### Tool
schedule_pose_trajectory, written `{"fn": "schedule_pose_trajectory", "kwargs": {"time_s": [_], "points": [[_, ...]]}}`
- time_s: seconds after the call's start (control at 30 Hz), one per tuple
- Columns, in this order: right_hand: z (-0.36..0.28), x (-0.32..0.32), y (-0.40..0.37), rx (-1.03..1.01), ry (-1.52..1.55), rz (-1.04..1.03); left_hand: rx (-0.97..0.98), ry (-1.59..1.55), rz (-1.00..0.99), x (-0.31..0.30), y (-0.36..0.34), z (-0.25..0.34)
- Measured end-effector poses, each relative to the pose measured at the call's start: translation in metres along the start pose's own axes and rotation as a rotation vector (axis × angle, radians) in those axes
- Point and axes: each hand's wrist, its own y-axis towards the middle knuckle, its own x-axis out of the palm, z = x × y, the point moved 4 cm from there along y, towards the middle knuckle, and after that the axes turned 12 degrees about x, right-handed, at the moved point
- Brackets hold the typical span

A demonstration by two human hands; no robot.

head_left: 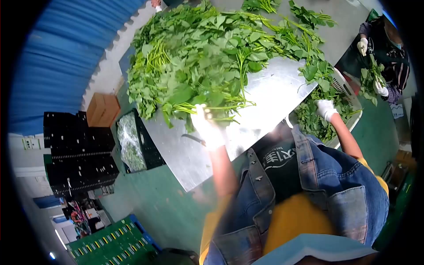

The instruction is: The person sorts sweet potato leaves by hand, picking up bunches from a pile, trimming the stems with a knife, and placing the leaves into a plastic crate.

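Note:
A large heap of leafy green stems (190, 57) covers much of the metal table (269, 92). My left hand (206, 126), in a white glove, is at the near edge of the heap, its fingers closed round a few green stems (221, 107). The glove is partly blurred and overexposed. My right hand (326, 110), also white-gloved, rests on the leaves (311, 117) in a white plastic crate (354, 104) at the table's right side. Its fingers point down into the leaves, and their tips are hidden.
A co-worker (391, 55) in white gloves holds greens at the right. Another person's hand (156, 3) shows at the top. Stacked black crates (79, 150), a cardboard box (103, 109) and a crate with a plastic-wrapped bundle (130, 141) stand left. A green pallet (112, 243) lies lower left.

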Motion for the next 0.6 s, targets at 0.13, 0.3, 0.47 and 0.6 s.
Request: {"fn": "schedule_pose_trajectory", "kwargs": {"time_s": [0.13, 0.3, 0.47, 0.6], "points": [[-0.052, -0.014, 0.034, 0.313, -0.204, 0.119, -0.137, -0.137, -0.055, -0.028, -0.005, -0.025], [-0.133, 0.071, 0.164, 0.155, 0.334, 0.056, -0.360, -0.161, -0.125, -0.027, -0.033, -0.059], [-0.087, 0.174, 0.284, -0.017, -0.060, 0.131, -0.241, -0.081, -0.018, -0.038, -0.035, -0.036], [-0.096, 0.144, 0.248, 0.141, 0.391, 0.116, -0.237, -0.182, -0.027, -0.037, -0.044, -0.040]]}}
